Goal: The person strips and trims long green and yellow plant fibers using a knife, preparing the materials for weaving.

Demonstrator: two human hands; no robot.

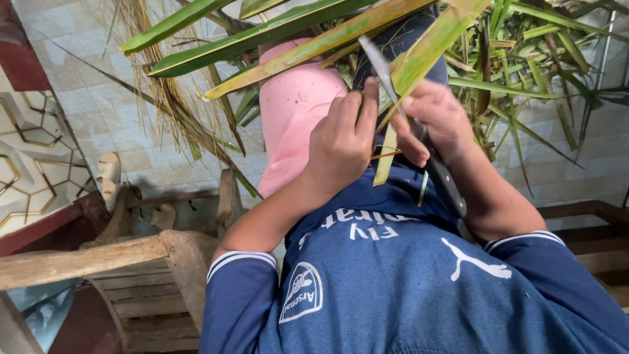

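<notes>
Leaf strip [388, 152], yellow-green and narrow, is pinched at chest height by the left hand [341, 141], closed around it. A knife [419, 131] is clasped firmly in the right hand [436, 118], its blade laid against the strip just beside the left thumb; a slip there could cut that thumb. View is crowded by long palm fronds [295, 29], a pink cloth [291, 111] beneath, and a wooden chair [131, 262] to the left.

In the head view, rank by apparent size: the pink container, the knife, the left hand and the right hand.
1. Pink container, largest.
2. Knife, long but thin, its middle hidden by the right hand.
3. Left hand and right hand look alike in size, so I would not rank them; both grip a green leaf strip.
</notes>
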